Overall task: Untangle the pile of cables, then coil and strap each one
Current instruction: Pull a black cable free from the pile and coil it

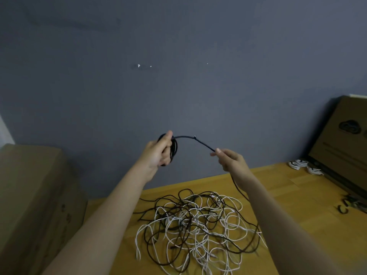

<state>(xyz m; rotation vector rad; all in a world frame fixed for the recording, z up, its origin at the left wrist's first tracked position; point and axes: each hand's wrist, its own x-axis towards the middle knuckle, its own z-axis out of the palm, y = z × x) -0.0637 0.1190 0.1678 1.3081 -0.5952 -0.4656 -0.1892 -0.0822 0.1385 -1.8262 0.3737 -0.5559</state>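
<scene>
Head view: both bare arms raised in front of grey wall (178, 56), above wooden table (278, 185). Left hand (158, 151) wrapped round black coil (174, 149), fingers curled through several stacked loops, thumb up along the top of the bundle. Black cable (190, 138) arching out of the coil to the right, with a small kink or tag at its crest, then sloping down to right hand (228, 158). Right hand pinching that cable between thumb and fingertips, remaining fingers loosely folded. Same cable dropping from beneath the right hand, running down just beside the right forearm and joining tangled pile (198, 229) on the table. Pile made of black and white cables looped over and through one another, spread low and flat between the two forearms, loose white ends trailing at its left and near edges. Coiled white cables (304, 165) lying together at the table's far right corner, close to brown cardboard box (341, 139) leaning near the wall. Small dark items (349, 205) at the right edge of the table, too blurred to identify. Second cardboard box (35, 205) standing to the left, beside the table's edge.
</scene>
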